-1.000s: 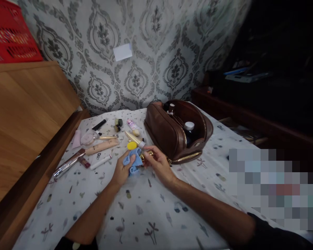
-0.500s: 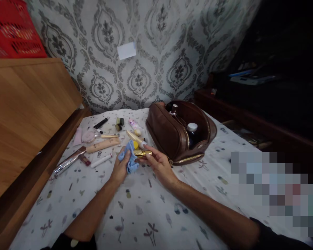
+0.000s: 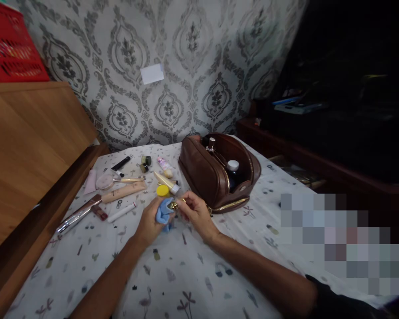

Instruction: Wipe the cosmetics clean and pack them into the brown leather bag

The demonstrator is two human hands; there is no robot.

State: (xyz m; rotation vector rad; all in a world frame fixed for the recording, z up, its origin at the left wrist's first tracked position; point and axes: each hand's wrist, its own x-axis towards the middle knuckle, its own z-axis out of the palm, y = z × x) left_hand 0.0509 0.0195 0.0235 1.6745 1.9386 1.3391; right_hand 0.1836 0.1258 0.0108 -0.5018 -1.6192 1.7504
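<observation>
My left hand [image 3: 150, 220] is closed on a blue cloth [image 3: 164, 212], which wraps one end of a small gold tube [image 3: 173, 205]. The fingers of my right hand [image 3: 197, 212] pinch the tube's other end, so most of it is hidden. Just beyond my hands lie a yellow-lidded jar [image 3: 162, 191] and a cream squeeze tube [image 3: 166, 182]. A brown leather bag [image 3: 204, 170] stands unzipped behind my right hand, with a white-capped bottle [image 3: 232, 166] and a silver-capped bottle [image 3: 212, 144] inside.
To the left lie a beige tube [image 3: 123, 192], a white pen-like stick [image 3: 122, 212], a silver-handled brush [image 3: 78, 216] and several other cosmetics. A wooden panel [image 3: 36, 146] borders the left side, with a red basket [image 3: 13, 44] above. The patterned wall rises behind.
The cloth now covers more of the gold tube, and my hands have turned it and drawn closer together. The whole view has shifted slightly, moving the bag and cosmetics left in the picture.
</observation>
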